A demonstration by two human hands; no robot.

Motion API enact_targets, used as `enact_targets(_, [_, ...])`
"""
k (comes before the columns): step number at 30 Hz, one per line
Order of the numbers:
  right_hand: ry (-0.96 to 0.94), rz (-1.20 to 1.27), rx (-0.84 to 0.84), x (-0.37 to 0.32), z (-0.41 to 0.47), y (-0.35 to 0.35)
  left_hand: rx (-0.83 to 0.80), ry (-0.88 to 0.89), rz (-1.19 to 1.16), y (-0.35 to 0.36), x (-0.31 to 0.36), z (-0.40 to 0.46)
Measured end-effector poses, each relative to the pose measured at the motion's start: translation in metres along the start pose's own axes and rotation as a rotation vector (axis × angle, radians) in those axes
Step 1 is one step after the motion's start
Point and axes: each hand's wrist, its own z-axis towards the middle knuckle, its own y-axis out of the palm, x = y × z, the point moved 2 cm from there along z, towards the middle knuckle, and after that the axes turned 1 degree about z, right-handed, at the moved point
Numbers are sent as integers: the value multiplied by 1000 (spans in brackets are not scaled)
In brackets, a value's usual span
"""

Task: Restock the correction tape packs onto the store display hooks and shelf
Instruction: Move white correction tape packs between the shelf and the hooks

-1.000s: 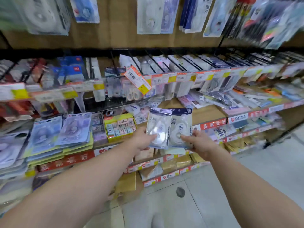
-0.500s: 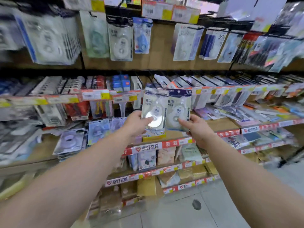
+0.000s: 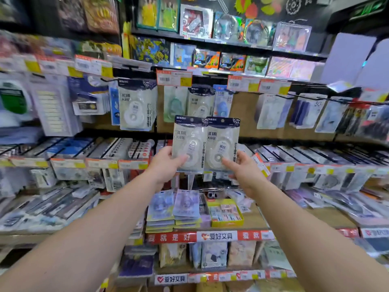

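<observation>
Both correction tape packs (image 3: 206, 144) have risen since earlier, level with the hanging packs (image 3: 137, 106); left hand (image 3: 166, 165) and right hand (image 3: 242, 171) each pinch one; side shelves blur.

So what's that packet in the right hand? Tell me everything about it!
The right correction tape pack is a clear plastic packet with a dark blue header strip and a hang hole on top. Inside sits a white, rounded tape dispenser with a toothed wheel. Dark printed characters run across and down its front. It is held upright, its left edge meeting the left correction tape pack. The right hand pinches its lower part, thumb in front.
</observation>
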Motion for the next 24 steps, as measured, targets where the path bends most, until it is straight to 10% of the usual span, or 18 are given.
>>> enact_targets(24, [-150,22,-110,-44,110,25,204,45,-63,-25,41,60])
